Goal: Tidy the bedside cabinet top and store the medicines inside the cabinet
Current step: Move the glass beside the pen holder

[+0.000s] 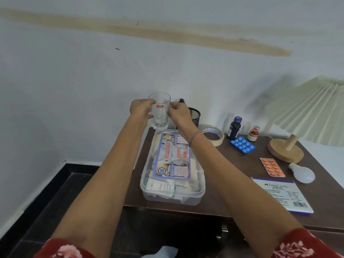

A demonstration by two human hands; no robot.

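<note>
A clear drinking glass (pixel 160 108) with a red label is at the cabinet's far left corner, near the wall. My left hand (pixel 140 110) and my right hand (pixel 179 114) both grip its sides. In front of it lies a clear plastic first aid box (pixel 173 168) full of supplies on the dark wooden cabinet top (pixel 232 175). To the right stand a dark blue medicine bottle (pixel 234 128) and a small brown vial (pixel 253 134). A blue pill strip (pixel 243 145) and an orange pill strip (pixel 272 167) lie flat nearby.
A black mesh pen holder (pixel 194 116) stands just right of the glass. A tape roll (pixel 214 135), a wooden lamp base (pixel 285 149) with a pleated shade (pixel 312 110), a white bulb (pixel 302 173) and a stamp pad box (pixel 283 194) fill the right side.
</note>
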